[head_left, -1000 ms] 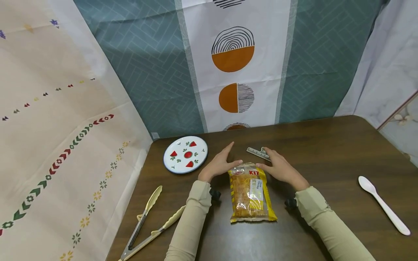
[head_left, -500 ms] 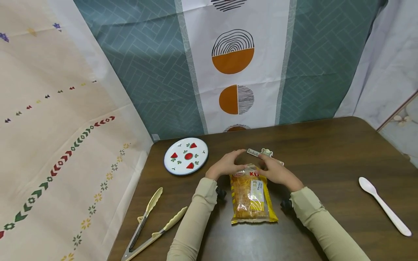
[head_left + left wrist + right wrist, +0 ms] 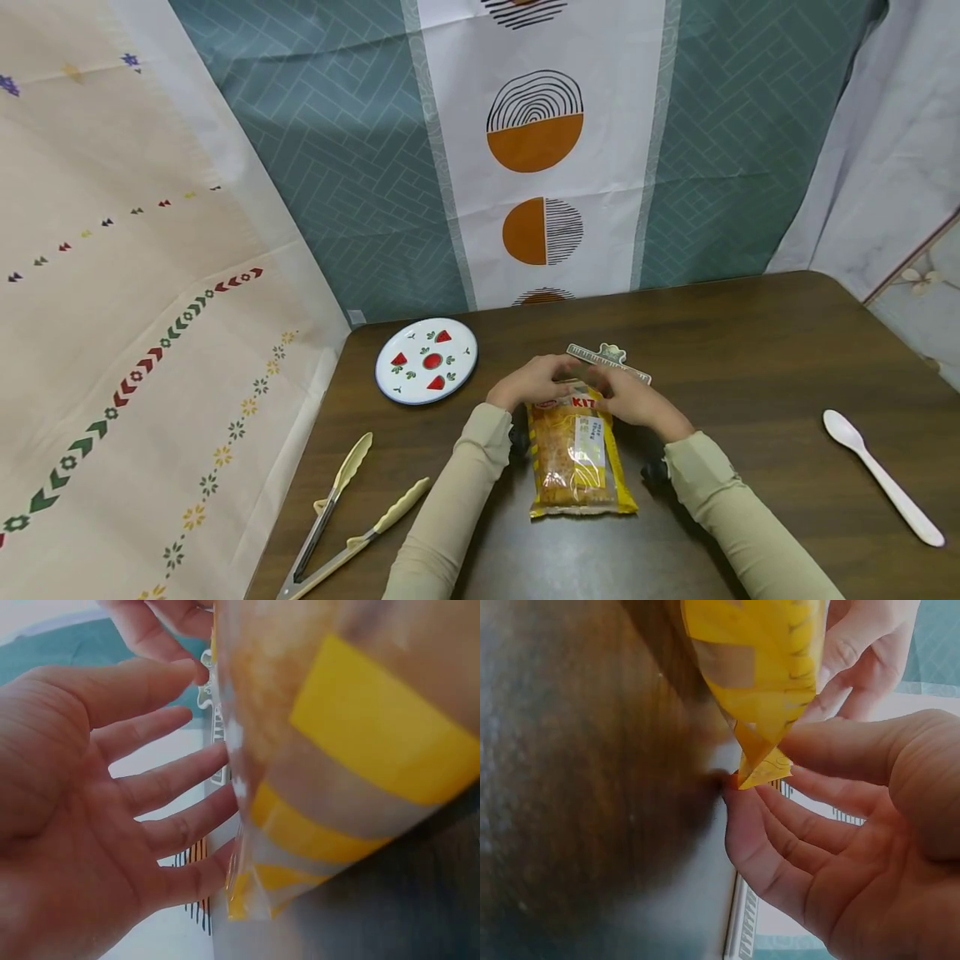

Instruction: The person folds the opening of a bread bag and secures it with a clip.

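Note:
A yellow and clear bag of bread [image 3: 566, 462] lies flat in the middle of the table, its far end between both hands. At that end my left hand [image 3: 531, 382] reaches in from the left; the left wrist view shows its fingers [image 3: 176, 776] spread and fairly straight, their tips right at the bag's edge. My right hand [image 3: 637, 400] pinches the opposite far corner, its thumb over the yellow wrapper and fingers curled behind it in the right wrist view. Just beyond the hands lies a long clip [image 3: 609, 357] with ruler markings, partly covered by the right hand.
Back left stands a white plate [image 3: 390, 382] with watermelon pictures. Spread tongs [image 3: 341, 483] with cream tips lie at the front left, close to the left sleeve. A white spoon [image 3: 881, 475] lies far right. Patterned cloth [image 3: 375, 183] hangs behind the dark table [image 3: 742, 333].
Both hands have come inward, toward each other, over the bag's far end. My right hand has moved off the clip and now grips the bag's corner. The bag stays in place.

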{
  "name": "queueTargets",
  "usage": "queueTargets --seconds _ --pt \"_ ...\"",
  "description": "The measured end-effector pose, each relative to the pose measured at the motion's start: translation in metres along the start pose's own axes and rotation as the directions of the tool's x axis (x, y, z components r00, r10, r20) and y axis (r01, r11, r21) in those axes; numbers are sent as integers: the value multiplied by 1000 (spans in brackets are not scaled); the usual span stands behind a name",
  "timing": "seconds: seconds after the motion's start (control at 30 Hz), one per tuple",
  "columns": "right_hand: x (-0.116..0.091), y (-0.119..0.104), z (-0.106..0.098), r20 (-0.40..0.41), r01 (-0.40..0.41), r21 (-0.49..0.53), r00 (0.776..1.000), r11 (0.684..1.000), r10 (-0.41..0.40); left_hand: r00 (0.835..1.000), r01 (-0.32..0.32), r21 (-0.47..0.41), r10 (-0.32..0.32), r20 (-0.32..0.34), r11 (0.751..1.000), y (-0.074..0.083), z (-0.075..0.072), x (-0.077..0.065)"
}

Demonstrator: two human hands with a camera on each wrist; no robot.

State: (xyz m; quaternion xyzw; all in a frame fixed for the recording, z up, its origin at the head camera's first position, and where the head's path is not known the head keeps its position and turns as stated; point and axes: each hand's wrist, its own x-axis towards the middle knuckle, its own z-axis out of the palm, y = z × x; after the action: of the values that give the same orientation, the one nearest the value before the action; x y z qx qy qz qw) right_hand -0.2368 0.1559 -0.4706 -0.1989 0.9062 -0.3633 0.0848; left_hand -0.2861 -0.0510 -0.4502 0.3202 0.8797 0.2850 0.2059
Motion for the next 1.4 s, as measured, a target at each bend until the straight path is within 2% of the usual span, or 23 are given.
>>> queueTargets --seconds 0.17,0.5,0.7,1.13,1.4 --pt "-1 2 0 -17 33 2 999 999 -33 1000 27 8 -27 0 1000 -1 2 6" --pt "-1 6 1 -5 31 99 1000 995 -30 1000 25 -33 -25 0 999 -7 7 12" --pt "0 7 0 -14 30 89 999 996 -29 1000 25 -28 -25 -5 999 -11 6 13" --pt "-4 5 -4 -40 3 122 999 992 2 1000 18 -84 -19 -3 996 -14 6 16" --pt "-5 11 -1 -67 38 108 997 993 -31 999 32 -129 -29 19 991 -16 7 16"
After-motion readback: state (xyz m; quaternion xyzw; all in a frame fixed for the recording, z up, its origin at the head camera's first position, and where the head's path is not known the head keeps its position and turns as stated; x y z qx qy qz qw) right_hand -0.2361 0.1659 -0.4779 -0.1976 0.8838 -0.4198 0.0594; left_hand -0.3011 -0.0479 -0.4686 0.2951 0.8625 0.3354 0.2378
